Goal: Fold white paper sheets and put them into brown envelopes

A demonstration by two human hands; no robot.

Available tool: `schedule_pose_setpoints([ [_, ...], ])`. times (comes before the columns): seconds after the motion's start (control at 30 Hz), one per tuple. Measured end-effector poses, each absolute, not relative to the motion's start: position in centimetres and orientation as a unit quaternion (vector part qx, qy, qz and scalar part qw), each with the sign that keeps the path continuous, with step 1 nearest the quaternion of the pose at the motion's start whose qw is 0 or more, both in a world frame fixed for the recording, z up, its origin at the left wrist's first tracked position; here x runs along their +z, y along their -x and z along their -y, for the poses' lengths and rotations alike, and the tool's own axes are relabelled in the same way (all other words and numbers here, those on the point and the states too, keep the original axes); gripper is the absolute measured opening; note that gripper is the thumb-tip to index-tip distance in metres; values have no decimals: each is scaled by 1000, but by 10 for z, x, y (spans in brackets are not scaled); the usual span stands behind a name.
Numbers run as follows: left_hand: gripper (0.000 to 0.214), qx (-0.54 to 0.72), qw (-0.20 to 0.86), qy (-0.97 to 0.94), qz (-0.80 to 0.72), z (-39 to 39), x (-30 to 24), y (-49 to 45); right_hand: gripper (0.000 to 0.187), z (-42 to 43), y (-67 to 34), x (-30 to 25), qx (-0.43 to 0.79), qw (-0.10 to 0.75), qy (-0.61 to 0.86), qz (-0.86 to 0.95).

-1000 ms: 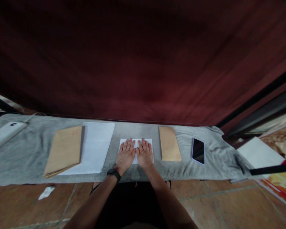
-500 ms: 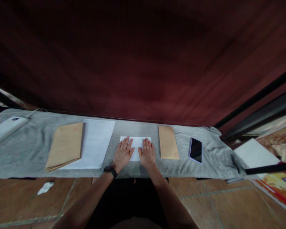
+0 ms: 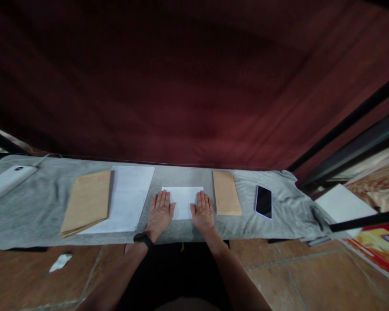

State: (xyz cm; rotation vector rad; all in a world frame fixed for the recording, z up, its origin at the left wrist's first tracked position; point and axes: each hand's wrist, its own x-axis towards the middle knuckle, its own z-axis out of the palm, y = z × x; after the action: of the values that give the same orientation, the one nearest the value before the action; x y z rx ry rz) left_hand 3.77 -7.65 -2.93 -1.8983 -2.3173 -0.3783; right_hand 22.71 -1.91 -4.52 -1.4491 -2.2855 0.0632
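A folded white sheet of paper point(image 3: 182, 201) lies on the grey cloth point(image 3: 35, 207) in front of me. My left hand point(image 3: 160, 212) lies flat with fingers stretched out over the sheet's left edge; a black watch sits on that wrist. My right hand point(image 3: 203, 211) lies flat the same way over its right edge. The middle of the sheet shows between the hands.
Left of the sheet lie white papers point(image 3: 129, 198) and a stack of brown envelopes point(image 3: 86, 202). To the right are one brown envelope point(image 3: 226, 192) and a dark phone point(image 3: 263, 201). A white device point(image 3: 6, 181) is far left. A dark red curtain point(image 3: 194, 86) hangs behind.
My hands have slid apart from the middle of the sheet to its left and right edges, staying flat on it.
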Motion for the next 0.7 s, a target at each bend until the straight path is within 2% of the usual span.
schedule_pose_setpoints([
  [0.27,59,-120,16,695,709,56,-27,-92,59,19,-226,-41,33,195,532,824],
  [0.7,67,-120,46,659,741,87,-35,-41,60,20,-227,-42,35,207,528,823],
])
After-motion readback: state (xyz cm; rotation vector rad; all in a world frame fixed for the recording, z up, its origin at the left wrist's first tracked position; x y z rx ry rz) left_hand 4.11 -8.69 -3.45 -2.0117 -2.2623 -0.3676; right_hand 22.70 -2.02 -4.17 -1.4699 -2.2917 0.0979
